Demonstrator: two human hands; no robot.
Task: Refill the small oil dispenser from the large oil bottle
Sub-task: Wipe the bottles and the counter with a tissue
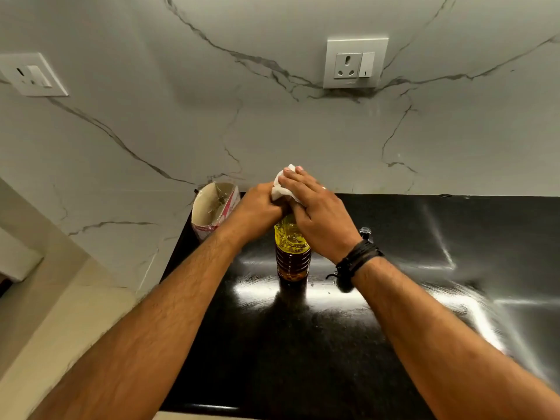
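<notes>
I see the ribbed clear plastic bottle of yellow oil (292, 250) standing upright on the glossy black counter (424, 268), dead ahead, its long axis vertical. My left hand (260, 207) grips its neck; my right hand (315, 213), equally close, presses a crumpled white tissue (280, 189) over the top. I cannot make out the small dispenser.

The top and cap of the large oil bottle (292, 250) are hidden under the left hand (260, 209), the right hand (315, 215) and a white tissue (280, 189), so whether it is capped cannot be told. A small shiny object (365, 232) behind the right wrist is mostly covered. The left wall socket (30, 74) is cut by the picture's edge.
</notes>
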